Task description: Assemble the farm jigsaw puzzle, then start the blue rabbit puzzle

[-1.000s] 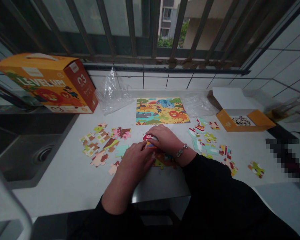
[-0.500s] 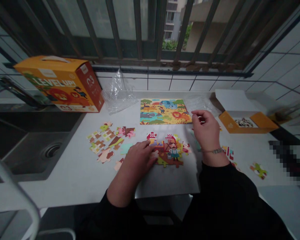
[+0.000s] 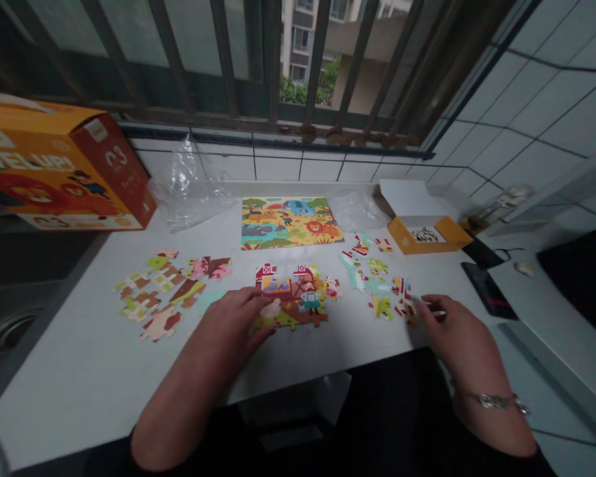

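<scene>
A partly joined farm puzzle (image 3: 298,295) lies flat on the white counter (image 3: 328,358). My left hand (image 3: 233,324) rests at its left edge, fingers apart and fingertips on the pieces. My right hand (image 3: 454,331) is at the right, beside a group of loose pieces (image 3: 377,268); its fingers are curled with thumb and forefinger near each other, and whatever is between them is too small to make out. Another group of loose pieces (image 3: 163,288) is spread to the left of the puzzle.
Behind the puzzle lies a picture card with animals (image 3: 288,224). An orange box (image 3: 64,165) and clear plastic (image 3: 189,192) stand back left. An open orange box (image 3: 427,235), more plastic (image 3: 357,211) and a dark phone (image 3: 487,291) are at the right. A sink (image 3: 10,324) borders the counter's left.
The view has turned to the right. My right hand has moved from beside the picture card to the loose pieces at the right. My left hand stays at the puzzle's left edge.
</scene>
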### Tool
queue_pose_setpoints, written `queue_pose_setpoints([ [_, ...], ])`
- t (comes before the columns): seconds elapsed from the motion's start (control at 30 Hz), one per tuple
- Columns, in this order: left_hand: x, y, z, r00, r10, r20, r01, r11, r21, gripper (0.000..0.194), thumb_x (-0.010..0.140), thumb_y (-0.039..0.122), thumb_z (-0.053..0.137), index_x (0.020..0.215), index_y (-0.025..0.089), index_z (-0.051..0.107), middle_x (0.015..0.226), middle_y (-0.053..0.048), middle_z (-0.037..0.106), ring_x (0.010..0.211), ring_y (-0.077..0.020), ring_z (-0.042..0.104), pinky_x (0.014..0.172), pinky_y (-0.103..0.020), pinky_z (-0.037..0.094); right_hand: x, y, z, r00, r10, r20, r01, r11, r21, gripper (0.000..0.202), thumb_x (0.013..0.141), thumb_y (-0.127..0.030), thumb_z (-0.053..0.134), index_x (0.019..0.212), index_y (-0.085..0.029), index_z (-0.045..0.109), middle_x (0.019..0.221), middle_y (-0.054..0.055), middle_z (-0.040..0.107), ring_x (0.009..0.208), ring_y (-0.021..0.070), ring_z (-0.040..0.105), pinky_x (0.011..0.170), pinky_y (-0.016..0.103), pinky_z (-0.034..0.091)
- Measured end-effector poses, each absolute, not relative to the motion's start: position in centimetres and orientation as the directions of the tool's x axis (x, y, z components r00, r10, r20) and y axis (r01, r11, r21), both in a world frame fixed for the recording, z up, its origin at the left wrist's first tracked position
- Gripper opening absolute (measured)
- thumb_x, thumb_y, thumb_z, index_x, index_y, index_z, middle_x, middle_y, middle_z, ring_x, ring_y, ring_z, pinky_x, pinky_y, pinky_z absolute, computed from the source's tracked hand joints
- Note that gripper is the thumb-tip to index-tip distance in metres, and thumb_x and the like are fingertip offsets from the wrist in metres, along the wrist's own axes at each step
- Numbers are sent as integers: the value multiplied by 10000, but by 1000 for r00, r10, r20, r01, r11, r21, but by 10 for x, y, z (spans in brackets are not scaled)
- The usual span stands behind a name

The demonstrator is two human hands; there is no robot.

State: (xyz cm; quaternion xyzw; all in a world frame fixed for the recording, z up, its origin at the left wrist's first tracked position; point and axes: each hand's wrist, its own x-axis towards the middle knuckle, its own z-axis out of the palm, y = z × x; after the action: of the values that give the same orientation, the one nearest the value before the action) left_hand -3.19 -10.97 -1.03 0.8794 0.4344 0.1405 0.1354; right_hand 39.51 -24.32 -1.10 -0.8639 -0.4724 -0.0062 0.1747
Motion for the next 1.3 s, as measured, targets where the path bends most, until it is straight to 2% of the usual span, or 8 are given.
queue_pose_setpoints([
  [0.23, 41, -142, -2, 761, 649, 20, 570, -682, 458, 510, 907, 193, 866, 1397, 269, 744, 1482, -125, 734, 1372, -356, 696, 1198, -589, 572, 398, -254, -35, 558, 808, 188, 829, -534, -167, 467, 1040, -415, 487, 1279, -121, 759, 1242, 250, 769, 1103, 378, 752, 968, 513, 590],
  [0.4, 74, -150, -19, 747, 665, -4, 620, -695, 365, 671, 824, 327, 967, 1441, 237, 720, 1658, -221, 595, 1551, -497, 532, 1229, -734, 490, 401, -254, -39, 532, 838, 125, 841, -506, -191, 540, 1038, -597, 600, 1255, -135, 777, 1219, 238, 780, 1153, 397, 747, 1032, 526, 596],
  [0.5, 83, -141, -29, 711, 703, 32, 668, -689, 281, 651, 856, 306, 930, 1466, 236, 713, 1676, -246, 567, 1615, -542, 422, 1204, -772, 475, 399, -253, -43, 496, 858, 130, 865, -477, -154, 493, 1014, -550, 675, 1263, -139, 780, 1270, 244, 760, 1214, 406, 732, 1124, 534, 560],
  [0.7, 85, -123, -17, 717, 697, -27, 688, -699, 195, 496, 1031, 91, 601, 1482, 251, 733, 1654, -257, 590, 1531, -551, 532, 1033, -734, 600, 404, -254, -47, 494, 863, 105, 859, -465, -215, 410, 1025, -470, 687, 1251, -142, 786, 1269, 211, 764, 1234, 369, 720, 1133, 509, 548],
  [0.87, 79, -125, -15, 727, 686, -33, 677, -708, 201, 509, 1030, 55, 564, 1469, 240, 742, 1620, -279, 610, 1485, -529, 587, 1030, -723, 608, 407, -254, -49, 492, 863, 112, 855, -455, -249, 403, 1015, -459, 696, 1232, -131, 786, 1255, 212, 763, 1235, 372, 715, 1116, 515, 550],
  [1.13, 80, -134, -34, 708, 704, 59, 682, -703, 203, 481, 1036, 125, 605, 1491, 243, 708, 1643, -256, 595, 1540, -495, 538, 1128, -704, 542, 408, -253, -56, 470, 866, 168, 873, -428, -236, 361, 1022, -448, 699, 1199, -147, 790, 1213, 197, 765, 1171, 356, 720, 1102, 499, 548],
  [1.23, 92, -140, -19, 678, 734, -23, 725, -664, 181, 405, 1013, 275, 736, 1403, 170, 753, 1612, -303, 604, 1536, -552, 528, 1156, -733, 506, 405, -253, -57, 469, 867, 165, 877, -436, -201, 357, 1048, -424, 671, 1218, -134, 791, 1206, 202, 765, 1187, 365, 715, 1110, 499, 541],
  [1.3, 100, -146, -9, 655, 752, -74, 751, -636, 178, 576, 943, 445, 857, 1413, 134, 743, 1632, -320, 580, 1565, -591, 476, 1213, -740, 458, 404, -253, -56, 468, 870, 156, 878, -438, -192, 351, 1054, -409, 665, 1221, -127, 790, 1215, 206, 768, 1220, 372, 709, 1122, 494, 534],
])
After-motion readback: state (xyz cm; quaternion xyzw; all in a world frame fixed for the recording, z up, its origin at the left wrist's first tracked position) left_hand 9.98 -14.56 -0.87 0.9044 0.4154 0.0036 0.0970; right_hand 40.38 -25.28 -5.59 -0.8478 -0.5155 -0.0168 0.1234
